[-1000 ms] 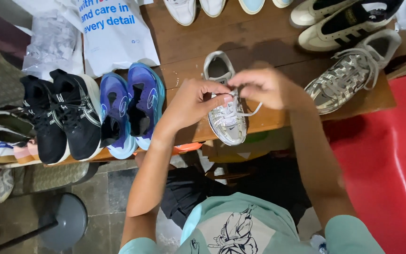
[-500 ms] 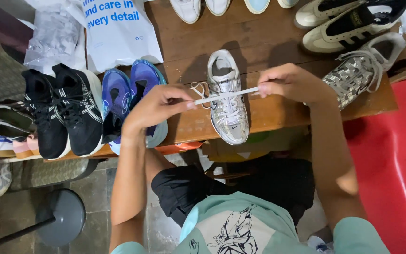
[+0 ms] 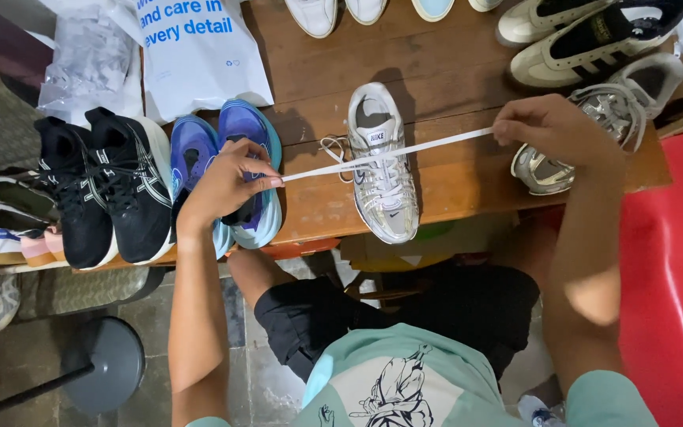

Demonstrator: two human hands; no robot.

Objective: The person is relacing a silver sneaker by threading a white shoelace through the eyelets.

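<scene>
A silver sneaker [image 3: 382, 170] lies on the wooden table [image 3: 468, 178], toe toward me. A white shoelace [image 3: 436, 143] is threaded through it and stretched tight to both sides. My left hand [image 3: 227, 186] pinches one end of the lace over the blue sneakers [image 3: 227, 170]. My right hand [image 3: 551, 130] pinches the other end above a second silver sneaker [image 3: 594, 119] at the right.
A black pair of sneakers [image 3: 100, 190] stands left of the blue pair. A white plastic bag [image 3: 195, 51] lies at the back left. Cream and black shoes [image 3: 594, 35] sit at the back right. A red surface [image 3: 673, 277] is at the right, a round stand base [image 3: 108, 372] on the floor.
Both hands moved apart from over the silver sneaker, drawing the lace out sideways until it is stretched straight across the shoe.
</scene>
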